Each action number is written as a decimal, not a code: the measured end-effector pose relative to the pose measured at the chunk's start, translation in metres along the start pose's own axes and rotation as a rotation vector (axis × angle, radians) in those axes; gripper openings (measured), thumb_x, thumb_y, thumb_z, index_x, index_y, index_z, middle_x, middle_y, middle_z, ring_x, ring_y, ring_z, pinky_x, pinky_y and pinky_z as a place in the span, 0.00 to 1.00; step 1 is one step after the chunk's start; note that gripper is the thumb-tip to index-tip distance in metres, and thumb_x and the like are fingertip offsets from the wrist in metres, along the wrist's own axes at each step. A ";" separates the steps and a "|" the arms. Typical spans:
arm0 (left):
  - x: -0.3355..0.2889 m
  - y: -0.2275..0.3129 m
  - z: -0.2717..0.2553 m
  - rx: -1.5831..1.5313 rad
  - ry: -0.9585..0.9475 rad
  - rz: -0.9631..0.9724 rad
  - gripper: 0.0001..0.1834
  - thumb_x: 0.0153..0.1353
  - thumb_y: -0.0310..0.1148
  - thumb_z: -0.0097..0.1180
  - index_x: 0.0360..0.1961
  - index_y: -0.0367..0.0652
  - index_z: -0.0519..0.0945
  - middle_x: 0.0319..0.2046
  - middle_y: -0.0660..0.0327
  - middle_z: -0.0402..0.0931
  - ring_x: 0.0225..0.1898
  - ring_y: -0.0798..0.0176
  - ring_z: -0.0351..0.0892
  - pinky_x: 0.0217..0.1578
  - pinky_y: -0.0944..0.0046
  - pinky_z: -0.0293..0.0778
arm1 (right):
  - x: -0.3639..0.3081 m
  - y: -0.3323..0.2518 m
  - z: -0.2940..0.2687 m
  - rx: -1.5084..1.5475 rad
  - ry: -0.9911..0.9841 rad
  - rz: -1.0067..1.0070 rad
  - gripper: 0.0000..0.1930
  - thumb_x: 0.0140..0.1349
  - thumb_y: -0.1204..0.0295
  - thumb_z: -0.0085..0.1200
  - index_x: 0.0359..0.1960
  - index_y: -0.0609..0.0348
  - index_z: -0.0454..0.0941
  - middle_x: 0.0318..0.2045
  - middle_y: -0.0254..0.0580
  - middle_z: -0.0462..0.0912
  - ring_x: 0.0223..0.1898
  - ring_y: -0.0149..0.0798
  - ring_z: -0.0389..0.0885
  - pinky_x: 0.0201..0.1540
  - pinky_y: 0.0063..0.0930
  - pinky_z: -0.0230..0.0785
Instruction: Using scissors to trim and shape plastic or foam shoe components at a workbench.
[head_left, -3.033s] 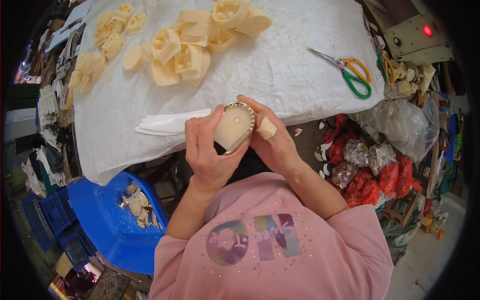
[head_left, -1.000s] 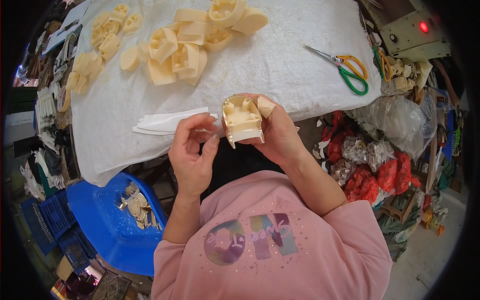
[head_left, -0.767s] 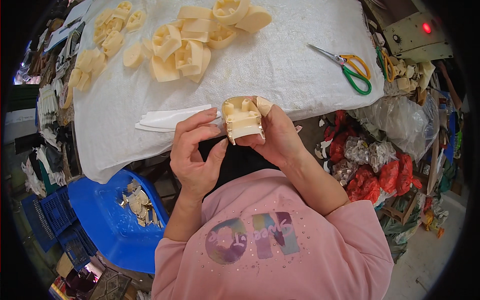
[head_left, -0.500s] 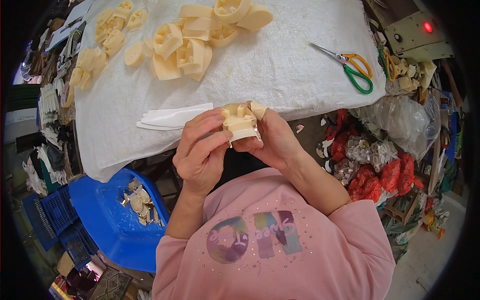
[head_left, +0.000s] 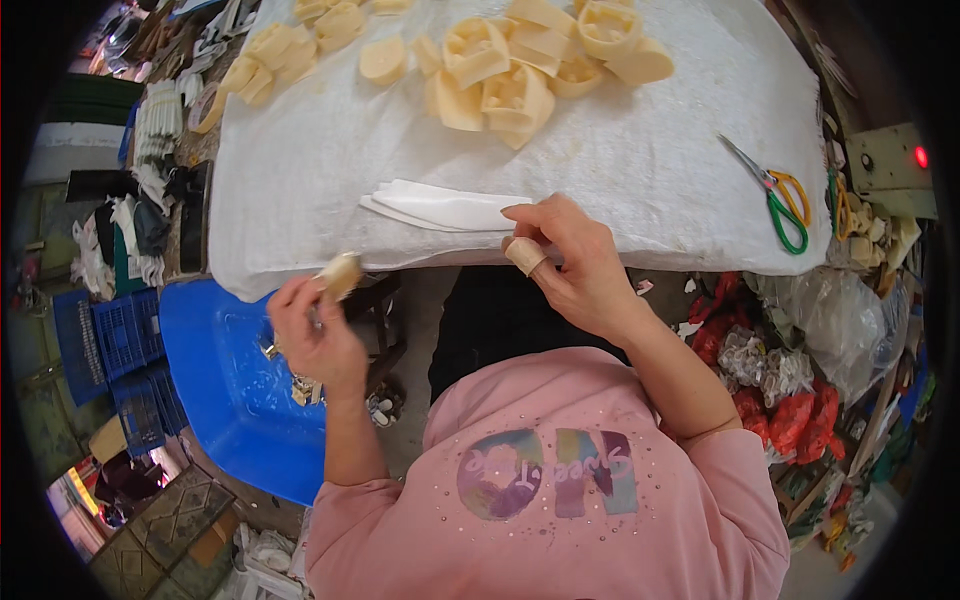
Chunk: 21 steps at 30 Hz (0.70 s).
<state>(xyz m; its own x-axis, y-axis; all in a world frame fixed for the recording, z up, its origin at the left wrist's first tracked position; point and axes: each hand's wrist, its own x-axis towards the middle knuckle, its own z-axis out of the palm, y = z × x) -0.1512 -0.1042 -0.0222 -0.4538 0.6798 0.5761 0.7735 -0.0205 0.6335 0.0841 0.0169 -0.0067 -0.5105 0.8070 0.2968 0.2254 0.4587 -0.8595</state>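
Observation:
My left hand (head_left: 318, 335) is over the near edge of the blue basin, its fingers closed on a blurred cream-coloured plastic piece (head_left: 341, 274) with a shiny gold side. At the table's front edge, my right hand (head_left: 580, 255) is held with its index finger and thumb apart. A tan wrap covers the thumb. The index fingertip is at the right end of a few thin white strips (head_left: 440, 203), which lie stacked on the table; whether it presses on them I cannot tell.
A white cloth covers the table (head_left: 640, 180). Several cream moulded pieces (head_left: 476, 52) are heaped at the back. Scissors (head_left: 778, 192) with green and yellow handles lie right. The blue basin (head_left: 230, 400) holds gold-cream pieces. Red and clear plastic bags (head_left: 790, 340) lie lower right.
My hands have come apart. The left carried the cream piece left toward the blue basin; the right let go of it and moved to the white strips. The view has shifted.

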 end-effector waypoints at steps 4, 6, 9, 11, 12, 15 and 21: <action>-0.031 -0.066 -0.050 0.418 0.050 -0.173 0.08 0.58 0.25 0.56 0.38 0.34 0.78 0.42 0.54 0.70 0.42 0.58 0.72 0.39 0.65 0.71 | 0.016 0.004 0.007 -0.253 -0.029 -0.150 0.12 0.50 0.77 0.58 0.38 0.62 0.75 0.36 0.43 0.74 0.41 0.46 0.70 0.44 0.35 0.64; -0.053 -0.096 -0.073 0.584 0.005 -0.170 0.08 0.55 0.23 0.56 0.38 0.35 0.79 0.41 0.53 0.70 0.42 0.55 0.71 0.41 0.62 0.69 | 0.022 0.008 0.012 -0.269 -0.072 -0.176 0.12 0.49 0.77 0.58 0.38 0.62 0.75 0.38 0.43 0.74 0.42 0.46 0.69 0.45 0.35 0.64; -0.072 -0.108 -0.083 0.798 -0.185 -0.245 0.12 0.51 0.21 0.56 0.39 0.37 0.80 0.40 0.52 0.70 0.43 0.51 0.68 0.45 0.57 0.66 | 0.029 0.009 0.018 -0.309 -0.118 -0.218 0.13 0.48 0.75 0.59 0.37 0.62 0.76 0.38 0.42 0.73 0.43 0.45 0.68 0.45 0.35 0.64; -0.077 -0.110 -0.080 0.827 -0.295 -0.314 0.16 0.48 0.20 0.56 0.41 0.38 0.80 0.40 0.52 0.70 0.46 0.49 0.67 0.50 0.55 0.63 | 0.033 0.009 0.024 -0.326 -0.128 -0.240 0.13 0.48 0.74 0.60 0.36 0.62 0.76 0.38 0.42 0.73 0.42 0.45 0.68 0.45 0.34 0.64; -0.073 -0.105 -0.074 0.826 -0.294 -0.316 0.16 0.48 0.20 0.56 0.41 0.38 0.80 0.40 0.52 0.70 0.46 0.49 0.67 0.50 0.55 0.63 | 0.034 0.008 0.026 -0.403 -0.122 -0.257 0.12 0.47 0.74 0.59 0.34 0.63 0.75 0.36 0.42 0.72 0.41 0.44 0.69 0.44 0.34 0.64; -0.043 -0.077 -0.051 0.718 -0.149 -0.166 0.15 0.49 0.20 0.55 0.40 0.37 0.80 0.41 0.52 0.71 0.45 0.49 0.69 0.47 0.56 0.66 | 0.039 0.004 0.031 -0.569 -0.163 -0.308 0.08 0.45 0.76 0.57 0.28 0.63 0.74 0.32 0.42 0.72 0.39 0.44 0.70 0.41 0.32 0.66; 0.013 0.005 0.014 0.174 -0.096 0.065 0.11 0.51 0.17 0.55 0.37 0.37 0.80 0.37 0.54 0.75 0.40 0.54 0.74 0.42 0.62 0.70 | 0.044 -0.001 0.026 -0.607 -0.244 -0.307 0.03 0.44 0.78 0.51 0.21 0.64 0.72 0.28 0.44 0.70 0.36 0.44 0.70 0.38 0.32 0.67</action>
<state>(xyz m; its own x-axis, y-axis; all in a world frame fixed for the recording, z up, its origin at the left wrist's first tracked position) -0.1474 -0.0853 -0.0190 -0.3621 0.7483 0.5559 0.8684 0.0542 0.4928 0.0398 0.0420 -0.0032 -0.7797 0.5348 0.3256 0.4268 0.8345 -0.3487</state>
